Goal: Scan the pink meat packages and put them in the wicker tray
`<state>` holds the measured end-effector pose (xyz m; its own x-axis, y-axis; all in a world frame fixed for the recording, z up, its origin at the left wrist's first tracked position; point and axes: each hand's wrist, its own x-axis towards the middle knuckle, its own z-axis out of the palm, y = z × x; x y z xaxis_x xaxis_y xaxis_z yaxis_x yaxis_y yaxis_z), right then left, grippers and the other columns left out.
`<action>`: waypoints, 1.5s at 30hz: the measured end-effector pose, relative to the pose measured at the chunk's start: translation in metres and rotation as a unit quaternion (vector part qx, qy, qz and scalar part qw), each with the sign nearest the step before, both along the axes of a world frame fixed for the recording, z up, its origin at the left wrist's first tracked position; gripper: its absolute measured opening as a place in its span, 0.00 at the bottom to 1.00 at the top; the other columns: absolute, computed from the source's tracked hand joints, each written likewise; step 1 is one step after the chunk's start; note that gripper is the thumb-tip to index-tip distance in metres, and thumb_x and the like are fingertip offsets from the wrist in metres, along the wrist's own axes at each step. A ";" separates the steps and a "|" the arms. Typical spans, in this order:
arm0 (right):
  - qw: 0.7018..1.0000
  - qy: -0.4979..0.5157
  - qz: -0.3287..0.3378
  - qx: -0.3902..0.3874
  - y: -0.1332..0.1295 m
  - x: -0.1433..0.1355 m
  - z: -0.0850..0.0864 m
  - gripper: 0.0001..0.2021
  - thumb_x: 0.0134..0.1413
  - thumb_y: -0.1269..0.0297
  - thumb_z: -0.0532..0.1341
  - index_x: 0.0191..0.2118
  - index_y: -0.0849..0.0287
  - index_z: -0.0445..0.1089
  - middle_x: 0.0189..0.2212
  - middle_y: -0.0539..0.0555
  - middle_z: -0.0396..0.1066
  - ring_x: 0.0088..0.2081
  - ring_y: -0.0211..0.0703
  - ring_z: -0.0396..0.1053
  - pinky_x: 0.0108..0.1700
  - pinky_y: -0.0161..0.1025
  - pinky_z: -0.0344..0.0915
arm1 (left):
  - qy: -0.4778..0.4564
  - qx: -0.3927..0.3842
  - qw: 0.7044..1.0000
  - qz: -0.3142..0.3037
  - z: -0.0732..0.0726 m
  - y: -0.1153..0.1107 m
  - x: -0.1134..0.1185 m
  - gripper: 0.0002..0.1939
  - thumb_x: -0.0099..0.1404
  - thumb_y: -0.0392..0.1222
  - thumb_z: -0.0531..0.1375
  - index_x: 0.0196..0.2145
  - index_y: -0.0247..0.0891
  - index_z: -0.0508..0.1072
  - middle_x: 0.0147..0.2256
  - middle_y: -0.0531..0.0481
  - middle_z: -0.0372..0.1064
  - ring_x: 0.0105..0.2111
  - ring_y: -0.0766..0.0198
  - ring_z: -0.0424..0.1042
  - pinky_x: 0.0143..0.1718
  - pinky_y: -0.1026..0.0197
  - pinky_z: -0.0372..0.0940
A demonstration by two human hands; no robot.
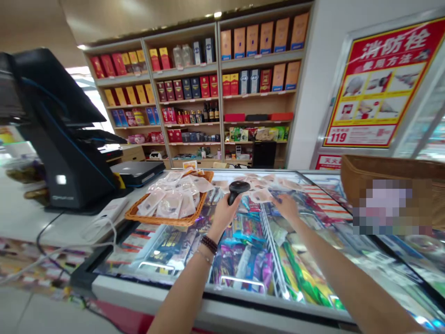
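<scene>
A black handheld barcode scanner (239,187) is gripped by its handle in my left hand (224,214), its head tipped over the glass lid. My right hand (285,207) has its fingertips at the edge of a small clear packet (260,195), which they seem to pinch; the exact grip is partly hidden. More flat clear packets with pale labels (269,180) lie spread on the glass behind the scanner. To the left, a woven basket (163,219) holds a heap of similar packets (174,197).
Beneath both arms is a glass-topped freezer (187,290) full of wrapped ices. A point-of-sale terminal (73,153) and a flat black device (139,171) stand left. A brown basket (392,167) sits right. Shelves of boxed bottles (187,88) line the back wall.
</scene>
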<state>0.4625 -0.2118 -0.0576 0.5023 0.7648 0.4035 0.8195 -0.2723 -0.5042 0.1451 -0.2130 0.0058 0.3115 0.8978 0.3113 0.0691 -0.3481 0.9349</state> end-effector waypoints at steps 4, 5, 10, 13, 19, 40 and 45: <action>0.995 0.007 -0.058 -0.086 -0.002 -0.021 0.000 0.31 0.69 0.40 0.64 0.61 0.62 0.82 0.66 0.72 0.74 0.68 0.71 0.70 0.69 0.60 0.64 | 0.056 0.001 0.998 -0.006 -0.026 0.001 0.014 0.26 0.67 0.69 0.64 0.32 0.43 0.69 0.18 0.57 0.64 0.17 0.64 0.64 0.23 0.62 0.57; 0.994 0.012 -0.070 -0.087 0.000 -0.023 0.001 0.32 0.66 0.39 0.66 0.61 0.61 0.82 0.67 0.72 0.73 0.68 0.72 0.69 0.68 0.62 0.65 | 0.069 0.009 0.998 -0.007 -0.030 0.001 0.014 0.26 0.67 0.69 0.64 0.32 0.43 0.69 0.19 0.57 0.64 0.18 0.63 0.64 0.24 0.62 0.57; 0.996 0.027 -0.074 -0.038 0.006 -0.019 0.001 0.23 0.52 0.42 0.75 0.45 0.56 0.85 0.52 0.66 0.82 0.61 0.75 0.74 0.62 0.64 0.69 | 0.089 0.006 0.996 -0.015 -0.037 0.001 0.012 0.26 0.69 0.70 0.61 0.35 0.43 0.71 0.19 0.56 0.65 0.19 0.60 0.67 0.25 0.60 0.60; 0.994 0.099 -0.029 0.020 0.002 -0.014 -0.005 0.13 0.55 0.49 0.73 0.35 0.54 0.80 0.39 0.59 0.84 0.51 0.65 0.81 0.55 0.55 0.73 | 0.091 0.001 0.996 -0.009 -0.036 -0.001 0.011 0.26 0.69 0.70 0.61 0.35 0.42 0.72 0.19 0.56 0.65 0.19 0.59 0.68 0.25 0.59 0.60; 0.955 0.257 0.023 0.146 -0.007 -0.012 -0.012 0.18 0.55 0.42 0.68 0.33 0.50 0.68 0.25 0.54 0.81 0.32 0.57 0.82 0.38 0.45 0.70 | 0.088 0.006 0.996 -0.018 -0.032 -0.006 0.010 0.27 0.67 0.72 0.62 0.34 0.43 0.72 0.19 0.57 0.64 0.18 0.61 0.66 0.24 0.60 0.59; 0.936 0.311 0.028 0.164 -0.012 -0.019 -0.001 0.21 0.49 0.41 0.73 0.34 0.49 0.67 0.25 0.54 0.81 0.34 0.61 0.84 0.37 0.45 0.72 | 0.096 -0.003 0.993 -0.064 -0.027 -0.016 0.007 0.25 0.69 0.68 0.63 0.36 0.41 0.71 0.18 0.58 0.63 0.17 0.62 0.66 0.23 0.60 0.60; 0.924 0.341 0.033 0.173 -0.014 -0.024 0.003 0.25 0.45 0.37 0.74 0.33 0.49 0.65 0.24 0.54 0.80 0.33 0.61 0.83 0.34 0.44 0.71 | 0.094 0.007 0.994 -0.059 -0.028 -0.017 0.006 0.26 0.69 0.69 0.63 0.36 0.41 0.72 0.20 0.57 0.65 0.17 0.63 0.66 0.24 0.60 0.59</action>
<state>0.4386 -0.2255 -0.0551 0.6862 0.6877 0.2370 0.2889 0.0414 -0.9565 0.1511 -0.2297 -0.0218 0.4683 0.8477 0.2492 0.2001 -0.3765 0.9045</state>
